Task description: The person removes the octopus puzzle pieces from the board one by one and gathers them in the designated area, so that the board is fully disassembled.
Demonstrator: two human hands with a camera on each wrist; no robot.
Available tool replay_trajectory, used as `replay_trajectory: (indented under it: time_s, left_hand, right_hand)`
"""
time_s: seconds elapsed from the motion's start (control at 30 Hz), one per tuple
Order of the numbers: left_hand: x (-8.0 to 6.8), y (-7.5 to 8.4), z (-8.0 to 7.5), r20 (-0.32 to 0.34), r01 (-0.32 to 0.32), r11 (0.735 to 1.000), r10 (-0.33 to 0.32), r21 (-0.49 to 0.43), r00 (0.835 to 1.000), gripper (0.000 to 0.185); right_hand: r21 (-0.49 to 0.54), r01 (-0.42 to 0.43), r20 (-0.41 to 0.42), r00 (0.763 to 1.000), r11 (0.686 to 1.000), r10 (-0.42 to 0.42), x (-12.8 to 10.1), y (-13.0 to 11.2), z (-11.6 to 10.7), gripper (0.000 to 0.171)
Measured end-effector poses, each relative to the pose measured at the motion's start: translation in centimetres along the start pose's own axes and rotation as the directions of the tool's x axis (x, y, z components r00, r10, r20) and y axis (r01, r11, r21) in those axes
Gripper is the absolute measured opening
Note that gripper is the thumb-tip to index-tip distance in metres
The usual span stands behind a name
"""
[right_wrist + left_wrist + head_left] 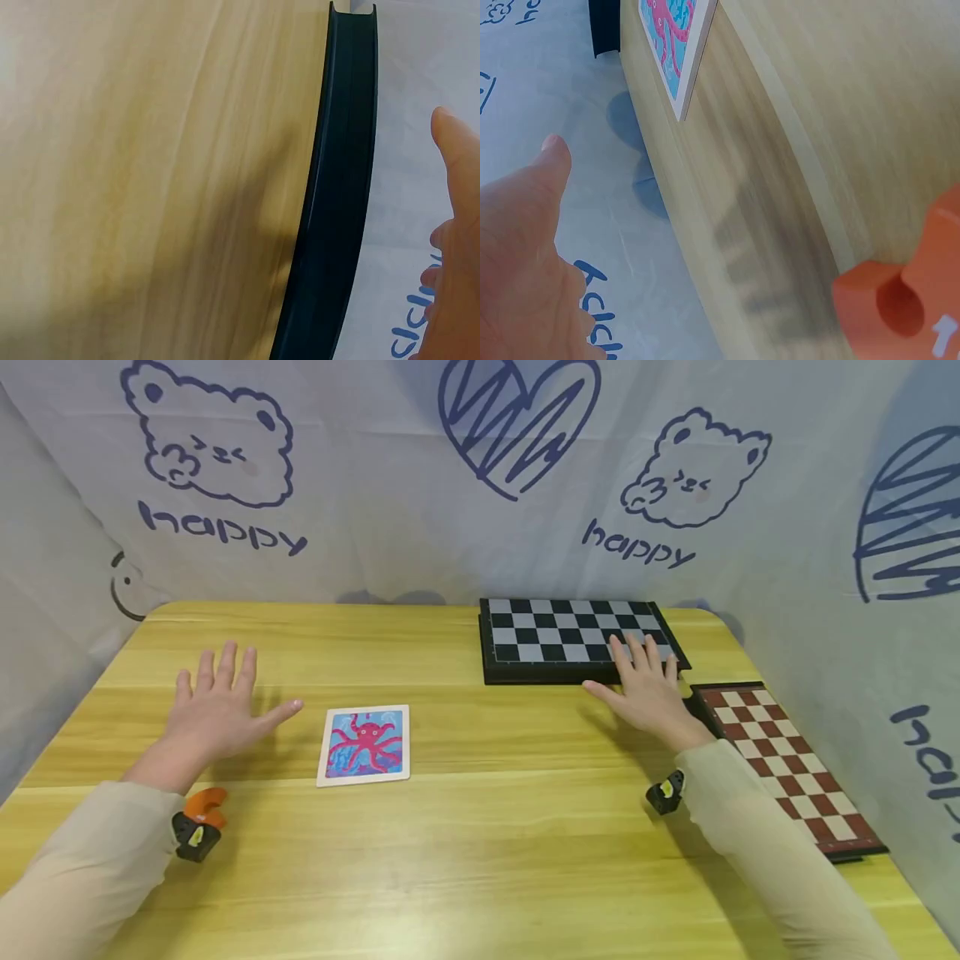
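Observation:
My left hand (217, 710) hovers over the left part of the table with its fingers spread, holding nothing. To its right lies a square white-bordered picture (365, 746) of a pink octopus on blue, apart from the hand. My right hand (648, 693) is spread too and holds nothing; in the head view its fingers overlap the front right of a black-and-white checkered board (555, 631). The right wrist view shows that board's dark side (334, 187) below and beside the hand, with a gap between them.
A brown-and-cream checkered board (795, 760) lies along the right edge, partly behind the right forearm. The wooden table (450, 860) meets a white cloth (375, 485) with bear and heart drawings at the back. An orange piece (206, 807) sits at the left wrist camera.

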State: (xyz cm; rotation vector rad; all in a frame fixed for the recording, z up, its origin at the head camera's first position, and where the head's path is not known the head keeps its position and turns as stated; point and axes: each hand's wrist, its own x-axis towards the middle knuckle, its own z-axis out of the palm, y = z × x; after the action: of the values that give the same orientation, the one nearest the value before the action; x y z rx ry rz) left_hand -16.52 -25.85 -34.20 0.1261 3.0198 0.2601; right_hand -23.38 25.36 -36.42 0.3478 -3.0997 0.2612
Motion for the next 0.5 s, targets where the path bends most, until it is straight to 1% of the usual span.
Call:
replay_trajectory:
  time_s: [0.23,0.5]
  left_hand:
    - [-0.2,0.1,-0.1,-0.004,-0.008,1.0,0.008,0.01,1.0,0.103]
    - [-0.2,0.3,0.0,-0.028,-0.024,0.999,0.025,0.025,0.999,0.103]
  right_hand:
    - [-0.003,0.033,-0.007,0.999,0.999,-0.033,0.3,-0.6,-0.1,0.093]
    - [0.008,0.055,0.0,0.998,0.998,-0.055,0.6,-2.3,-0.3,0.094]
